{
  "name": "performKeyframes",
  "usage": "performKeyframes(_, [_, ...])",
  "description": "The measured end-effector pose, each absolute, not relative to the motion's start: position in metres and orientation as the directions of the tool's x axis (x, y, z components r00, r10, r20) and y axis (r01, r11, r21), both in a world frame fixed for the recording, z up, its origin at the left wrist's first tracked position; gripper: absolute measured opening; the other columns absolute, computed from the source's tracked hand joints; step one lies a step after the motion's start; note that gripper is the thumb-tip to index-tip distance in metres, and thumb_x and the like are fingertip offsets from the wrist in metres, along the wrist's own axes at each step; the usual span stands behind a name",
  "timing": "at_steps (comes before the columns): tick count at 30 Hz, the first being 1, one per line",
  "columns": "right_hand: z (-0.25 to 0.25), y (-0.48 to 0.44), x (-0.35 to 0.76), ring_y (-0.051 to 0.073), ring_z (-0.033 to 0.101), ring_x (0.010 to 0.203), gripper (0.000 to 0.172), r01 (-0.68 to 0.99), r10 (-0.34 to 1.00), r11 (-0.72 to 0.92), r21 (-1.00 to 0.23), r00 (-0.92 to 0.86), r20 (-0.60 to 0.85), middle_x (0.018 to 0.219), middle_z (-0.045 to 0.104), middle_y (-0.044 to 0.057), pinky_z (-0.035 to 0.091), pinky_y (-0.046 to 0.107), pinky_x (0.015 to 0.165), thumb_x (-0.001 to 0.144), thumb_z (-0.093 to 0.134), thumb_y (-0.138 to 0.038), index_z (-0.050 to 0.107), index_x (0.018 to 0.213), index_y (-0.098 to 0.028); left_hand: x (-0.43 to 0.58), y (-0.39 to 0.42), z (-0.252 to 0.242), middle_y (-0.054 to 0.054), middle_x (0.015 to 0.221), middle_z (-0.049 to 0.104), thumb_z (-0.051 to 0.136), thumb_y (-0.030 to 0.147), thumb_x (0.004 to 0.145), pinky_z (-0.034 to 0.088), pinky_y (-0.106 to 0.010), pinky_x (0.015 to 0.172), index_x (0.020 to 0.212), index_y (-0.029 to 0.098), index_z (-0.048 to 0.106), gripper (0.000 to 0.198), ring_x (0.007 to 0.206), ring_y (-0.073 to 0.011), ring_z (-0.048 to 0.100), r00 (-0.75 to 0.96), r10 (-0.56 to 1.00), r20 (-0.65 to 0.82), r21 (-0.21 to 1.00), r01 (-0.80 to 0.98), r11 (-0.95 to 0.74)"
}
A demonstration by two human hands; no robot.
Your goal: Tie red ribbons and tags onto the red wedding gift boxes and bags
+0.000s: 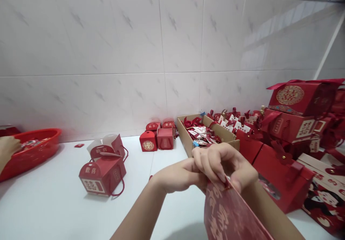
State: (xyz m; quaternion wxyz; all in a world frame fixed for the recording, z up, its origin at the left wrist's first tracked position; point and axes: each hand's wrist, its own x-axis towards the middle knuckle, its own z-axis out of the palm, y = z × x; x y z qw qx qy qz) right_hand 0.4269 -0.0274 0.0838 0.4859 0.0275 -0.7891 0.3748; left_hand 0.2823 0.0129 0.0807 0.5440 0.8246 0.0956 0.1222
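Observation:
A red gift bag or box (223, 214) with pale gold characters rises from the bottom edge, tilted, its lower part out of view. At its top corner my two hands meet. My right hand (229, 162) is closed, thumb and fingertips pinching the upper edge beside a small bit of red. My left hand (180, 177) bends in at the wrist and is closed against the same top corner; its fingertips are partly hidden behind the right fingers. Just behind my hands lies an open cardboard box (185, 137) of red and white tags with ribbons.
Red candy boxes (102, 175) with cord handles stand on the white table (48, 204); smaller ones (165, 137) sit by the tiled wall. Stacked red gift boxes (291, 125) crowd the right. At left, another person's hand (9, 148) reaches over a red basin (40, 153).

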Motion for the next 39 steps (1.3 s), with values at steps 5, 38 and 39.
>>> performKeyframes(5, [0.097,-0.051,0.440,0.025,0.044,0.117,0.028,-0.065,0.476,0.792,-0.607,-0.556,0.681,0.106,0.055,0.008,0.039,0.036,0.095,0.067,0.076,-0.037,0.057,0.062,-0.018,0.270,0.011,0.094,-0.004,0.076,0.064,0.060,0.025,0.081,0.050,-0.026,0.069,0.085,0.011,0.066,0.015,0.071,-0.0136,0.061,0.912,0.395,0.112,0.974,-0.022,-0.226])
performKeyframes(38, [0.071,-0.020,0.403,0.014,0.062,0.084,0.042,-0.050,0.866,0.453,-0.890,-0.212,0.453,0.097,0.063,0.002,0.053,0.025,0.070,0.060,0.082,-0.018,0.062,0.097,-0.021,0.269,0.017,0.087,0.005,0.056,0.050,0.039,0.025,0.095,0.043,-0.018,0.050,0.100,0.020,0.056,0.019,0.048,-0.0067,0.049,0.185,0.510,0.840,0.536,-0.138,-0.833])
performKeyframes(39, [0.072,-0.020,0.403,0.013,0.063,0.079,0.031,-0.066,0.864,0.430,-0.900,-0.259,0.432,0.088,0.065,0.001,0.052,0.024,0.070,0.061,0.081,-0.017,0.064,0.088,-0.019,0.267,0.016,0.086,0.004,0.058,0.052,0.038,0.024,0.096,0.044,-0.019,0.052,0.102,0.020,0.056,0.020,0.051,-0.0072,0.050,0.199,0.475,0.857,0.500,-0.099,-0.860])
